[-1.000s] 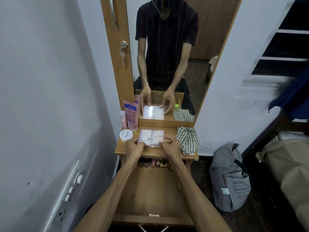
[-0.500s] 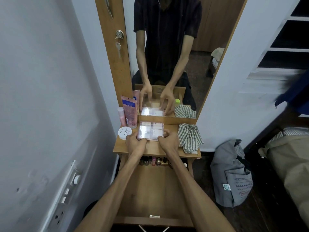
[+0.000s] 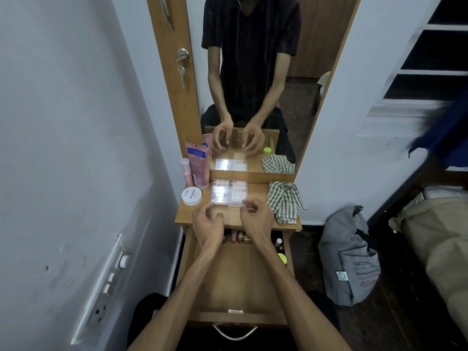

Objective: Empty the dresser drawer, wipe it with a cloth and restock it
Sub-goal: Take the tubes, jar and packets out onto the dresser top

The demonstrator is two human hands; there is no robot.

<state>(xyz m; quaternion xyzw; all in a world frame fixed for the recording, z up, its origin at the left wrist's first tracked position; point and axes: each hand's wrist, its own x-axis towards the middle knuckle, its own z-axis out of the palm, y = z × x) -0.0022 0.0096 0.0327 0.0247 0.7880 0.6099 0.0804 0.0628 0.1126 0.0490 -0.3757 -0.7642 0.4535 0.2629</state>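
Note:
A clear plastic case [image 3: 229, 191] lies flat on the dresser top [image 3: 253, 219] against the mirror base. My left hand [image 3: 206, 222] and my right hand [image 3: 254, 217] hover just in front of the case, fingers loosely curled, holding nothing. A green checked cloth [image 3: 285, 202] lies crumpled at the right of the top. Below, the wooden drawer [image 3: 240, 282] is pulled out, with small bottles [image 3: 236, 236] lined up at its back and a green-capped item [image 3: 281, 257] at its right side.
A white round jar [image 3: 191, 195], a pink tube [image 3: 198, 163] and a pink bottle [image 3: 186, 171] stand at the top's left. A mirror [image 3: 253, 79] rises behind. A grey bag [image 3: 352, 257] sits on the floor to the right. A wall socket panel [image 3: 101, 295] is at left.
Both hands have let go of the clear case and drawn back a little toward me. The case now rests on the dresser top by the mirror.

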